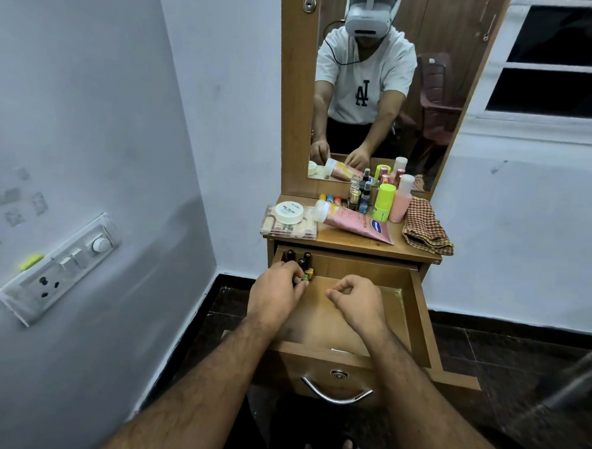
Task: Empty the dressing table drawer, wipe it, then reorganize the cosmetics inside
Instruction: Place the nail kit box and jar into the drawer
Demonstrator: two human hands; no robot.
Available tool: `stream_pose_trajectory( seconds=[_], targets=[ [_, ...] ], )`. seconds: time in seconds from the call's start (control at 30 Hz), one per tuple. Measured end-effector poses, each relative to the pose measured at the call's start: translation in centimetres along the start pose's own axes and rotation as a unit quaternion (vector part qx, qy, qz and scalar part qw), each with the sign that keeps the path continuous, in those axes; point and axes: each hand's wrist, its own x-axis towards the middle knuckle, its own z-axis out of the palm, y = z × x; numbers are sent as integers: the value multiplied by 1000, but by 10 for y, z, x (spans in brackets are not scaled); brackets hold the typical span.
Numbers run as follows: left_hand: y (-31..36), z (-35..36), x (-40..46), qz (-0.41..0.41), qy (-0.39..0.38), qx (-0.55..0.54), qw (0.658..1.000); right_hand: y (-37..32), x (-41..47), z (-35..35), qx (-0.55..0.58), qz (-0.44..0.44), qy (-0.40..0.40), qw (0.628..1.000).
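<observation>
Left hand [277,293]: fingers curled round a small nail polish bottle [306,275] in the far left corner of the open drawer [420,310], beside three dark-capped bottles [298,257] standing against the back wall; forearm reaching forward and down, palm turned down. Right hand [359,301]: loosely curled, thumb meeting fingertips, nothing visibly held; hovering over the bare middle of the drawer. Tabletop above: round white tub [289,212] marked "NAIL POLISH" on a clear lipstick case [287,228]; pink tube [353,221] lying flat, lettering unreadable; neon yellow bottle [383,202], pale pink bottle [401,199], small spray bottles [359,195]; folded checked cloth [426,227] at right edge. Mirror [380,84]: white shirt, letters "LA".
</observation>
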Motion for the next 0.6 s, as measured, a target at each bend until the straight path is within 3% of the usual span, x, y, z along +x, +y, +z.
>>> stream_pose_trajectory(
  seconds=[0.2, 0.4, 0.6],
  targets=[
    [5, -8, 13, 0, 2, -65, 998, -14, 0, -28, -95, -48, 23, 994],
    [31, -11, 54, -11, 8, -160, 987, -56, 60, -58, -176, -133, 99, 970],
    [49, 3, 84, -12, -9, -212, 977, -73, 113, -58, -244, -131, 5, 961]
  ],
)
